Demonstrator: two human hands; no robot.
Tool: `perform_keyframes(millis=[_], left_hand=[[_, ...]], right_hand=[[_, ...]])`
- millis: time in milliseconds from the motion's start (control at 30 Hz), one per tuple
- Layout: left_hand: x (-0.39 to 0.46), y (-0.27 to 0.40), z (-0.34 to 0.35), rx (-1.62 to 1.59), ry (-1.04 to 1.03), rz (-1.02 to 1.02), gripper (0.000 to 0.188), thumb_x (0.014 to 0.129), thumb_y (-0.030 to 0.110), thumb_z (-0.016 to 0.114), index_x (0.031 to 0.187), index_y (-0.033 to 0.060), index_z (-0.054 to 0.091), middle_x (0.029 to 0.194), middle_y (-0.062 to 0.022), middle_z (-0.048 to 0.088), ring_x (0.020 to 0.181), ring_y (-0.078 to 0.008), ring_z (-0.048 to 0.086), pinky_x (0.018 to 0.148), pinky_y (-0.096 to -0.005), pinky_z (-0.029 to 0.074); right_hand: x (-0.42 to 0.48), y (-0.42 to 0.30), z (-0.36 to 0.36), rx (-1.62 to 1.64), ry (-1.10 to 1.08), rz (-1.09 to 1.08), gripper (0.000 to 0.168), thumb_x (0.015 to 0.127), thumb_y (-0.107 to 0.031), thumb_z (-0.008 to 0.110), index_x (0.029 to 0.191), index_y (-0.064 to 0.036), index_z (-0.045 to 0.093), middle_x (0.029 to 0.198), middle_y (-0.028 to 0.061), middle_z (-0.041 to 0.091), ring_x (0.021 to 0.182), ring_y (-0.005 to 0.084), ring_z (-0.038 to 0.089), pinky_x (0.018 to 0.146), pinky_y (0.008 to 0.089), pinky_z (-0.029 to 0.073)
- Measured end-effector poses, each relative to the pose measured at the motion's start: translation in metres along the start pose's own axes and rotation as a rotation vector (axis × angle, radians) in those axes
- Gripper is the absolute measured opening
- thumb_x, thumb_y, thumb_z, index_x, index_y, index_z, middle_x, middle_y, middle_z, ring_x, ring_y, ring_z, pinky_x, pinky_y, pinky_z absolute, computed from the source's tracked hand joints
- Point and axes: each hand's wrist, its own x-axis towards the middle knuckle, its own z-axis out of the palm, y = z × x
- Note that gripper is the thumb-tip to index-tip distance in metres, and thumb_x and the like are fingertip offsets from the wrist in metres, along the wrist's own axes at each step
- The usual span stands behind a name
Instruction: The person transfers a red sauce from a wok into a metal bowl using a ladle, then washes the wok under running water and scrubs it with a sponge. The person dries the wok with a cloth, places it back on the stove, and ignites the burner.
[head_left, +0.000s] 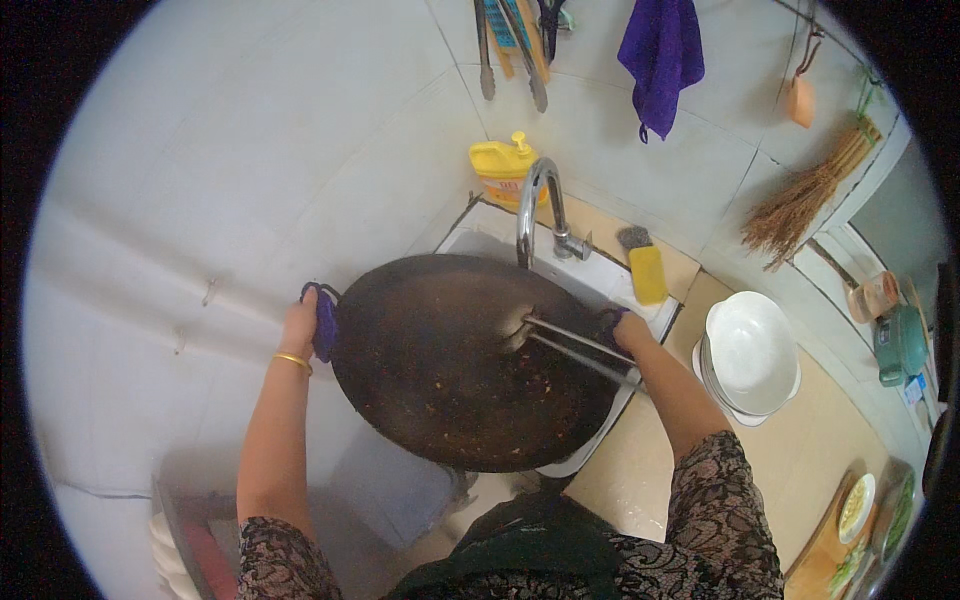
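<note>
A large dark wok (465, 360) is held by both hands over the sink (487, 232). My left hand (300, 322) grips its left handle through a purple cloth (325, 326). On the right side, my right hand (632, 334) closes around the other handle, where a bit of purple cloth shows; the handle itself is hidden. Food bits are scattered over the wok's inner surface. A metal utensil (577, 341) lies in the wok, its two long shafts passing under my right forearm; I cannot tell whether it is one tool or two.
A chrome faucet (544, 195) arches behind the wok. Beside it are a yellow detergent jug (502, 169), and a yellow sponge (648, 274) near a steel scourer (634, 237). Stacked white bowls (752, 352) stand on the counter (630, 472). A cutting board (817, 551) is at lower right.
</note>
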Motion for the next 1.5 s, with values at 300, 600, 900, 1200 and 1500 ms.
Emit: perform_keyframes(millis=[300,600,900,1200,1500], left_hand=[[0.003,0.029,0.061,0.195,-0.037,0.082,0.062,0.095,0.046,0.052,0.107,-0.0132,0.063,0.093,-0.0214,0.069,0.083,-0.0299,0.068,0.071,-0.0411,0.052],[-0.013,0.043,0.072,0.592,0.101,0.267,0.071,0.095,0.053,0.043,0.104,-0.0142,0.064,0.107,-0.0347,0.064,0.107,-0.0462,0.061,0.091,-0.0474,0.047],[0.000,0.042,0.071,0.521,0.026,0.235,0.076,0.093,0.058,0.045,0.102,-0.0148,0.064,0.096,-0.0344,0.067,0.100,-0.0443,0.065,0.087,-0.0479,0.047],[-0.007,0.059,0.075,0.628,-0.017,0.247,0.069,0.094,0.051,0.041,0.105,-0.0137,0.063,0.106,-0.0367,0.062,0.107,-0.0481,0.060,0.092,-0.0482,0.045],[0.012,0.049,0.075,0.663,-0.074,0.363,0.071,0.095,0.054,0.037,0.102,-0.0099,0.066,0.099,-0.0295,0.067,0.097,-0.0421,0.065,0.087,-0.0479,0.047]], right_hand=[[-0.011,-0.040,-0.046,-0.213,0.122,0.003,0.017,0.084,-0.011,0.058,0.092,0.000,0.069,0.093,0.0240,0.068,0.090,0.0397,0.068,0.080,0.0481,0.053],[0.038,-0.092,-0.110,-0.492,0.401,-0.146,0.027,0.093,-0.015,0.048,0.109,-0.003,0.066,0.107,0.0179,0.066,0.099,0.0352,0.064,0.091,0.0503,0.050],[0.000,-0.092,-0.094,-0.279,0.637,-0.701,0.025,0.089,-0.011,0.052,0.108,-0.004,0.066,0.125,0.0176,0.059,0.124,0.0327,0.052,0.103,0.0440,0.044],[-0.137,-0.019,-0.064,-0.222,-0.108,0.040,0.029,0.090,-0.030,0.060,0.102,-0.004,0.063,0.096,0.0213,0.068,0.091,0.0399,0.066,0.078,0.0490,0.052],[-0.286,-0.004,-0.092,-0.259,0.050,-0.029,0.036,0.091,-0.027,0.059,0.125,-0.017,0.062,0.091,0.0176,0.068,0.085,0.0367,0.066,0.076,0.0474,0.053]])
